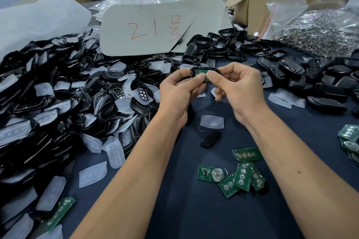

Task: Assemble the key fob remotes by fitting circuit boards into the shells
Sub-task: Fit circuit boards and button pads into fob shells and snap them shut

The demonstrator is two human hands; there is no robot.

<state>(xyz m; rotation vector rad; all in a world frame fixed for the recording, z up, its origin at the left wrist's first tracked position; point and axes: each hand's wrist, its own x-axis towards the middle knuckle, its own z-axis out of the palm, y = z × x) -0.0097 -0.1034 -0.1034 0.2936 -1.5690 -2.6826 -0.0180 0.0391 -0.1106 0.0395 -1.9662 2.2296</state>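
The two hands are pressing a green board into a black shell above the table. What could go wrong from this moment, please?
1. Both thumbs press on the circuit board while the left hand and right hand hold the black shell in the air; if seated crooked, the board could flex or crack.
2. With nothing supporting it below, the shell may slip and fall among the loose boards on the table.

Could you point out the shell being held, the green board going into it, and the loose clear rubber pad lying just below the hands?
Black shell (193, 71): head view, its left rim.
Circuit board (200, 72): head view, green face between thumbs.
Clear rubber pad (211, 121): head view, its middle.
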